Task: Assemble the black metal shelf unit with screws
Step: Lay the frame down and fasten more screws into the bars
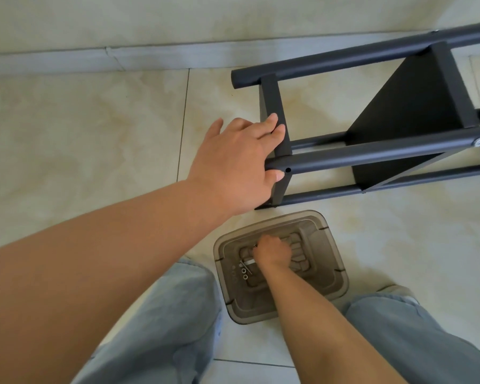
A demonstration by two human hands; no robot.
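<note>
Black steel shelf [385, 115] lies on its side, upper right of frame. Your left hand [239, 162] grips the end crossbar [275, 112], fingers over the top, thumb by the empty screw hole [288, 170]. Right hand [272, 252] is curled in the tray [338, 275], bottom centre; can't tell if it's pinching a screw. Frame looks stiff, fairly light, smooth paint. Hold near joints.

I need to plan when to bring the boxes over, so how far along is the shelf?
Partly built: the black shelf frame lies on its side on the floor, and a screw already sits in one tube. In hand: the left hand grips the frame's end while the right hand reaches into the clear bin of hardware. Left: an empty screw hole near the left thumb.
</note>
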